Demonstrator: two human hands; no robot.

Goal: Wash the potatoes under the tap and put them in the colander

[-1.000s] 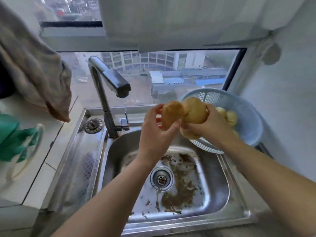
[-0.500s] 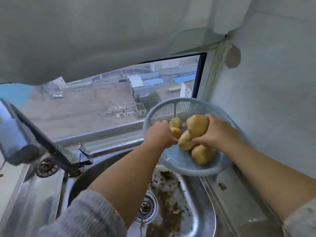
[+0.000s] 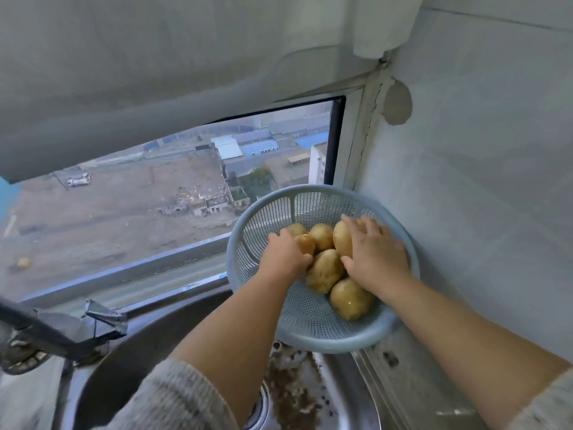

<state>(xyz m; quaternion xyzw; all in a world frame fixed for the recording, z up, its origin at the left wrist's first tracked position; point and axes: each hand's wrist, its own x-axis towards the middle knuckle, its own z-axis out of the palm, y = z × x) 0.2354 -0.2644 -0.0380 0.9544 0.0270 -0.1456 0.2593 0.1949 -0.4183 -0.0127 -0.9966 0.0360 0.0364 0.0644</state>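
A pale blue colander (image 3: 313, 330) sits on the sink's right rim against the wall, holding several washed yellow potatoes (image 3: 324, 270). Both my hands are inside it. My left hand (image 3: 286, 256) is seen from the back, its fingers curled down at a small potato (image 3: 305, 243) among the pile. My right hand (image 3: 373, 252) lies with spread fingers over a large potato (image 3: 342, 238) at the back of the pile, which rests on the others. The tap's spout is out of view.
Below the colander, the steel sink (image 3: 341, 398) has brown dirt on its bottom and a drain partly hidden by my left arm. The tap base and handle (image 3: 105, 318) stand at left. A window runs behind, and a wall is close on the right.
My view swung right from the tap to the colander. Both hands carried their potatoes from above the sink into it, and my right hand's fingers have spread over its potato.
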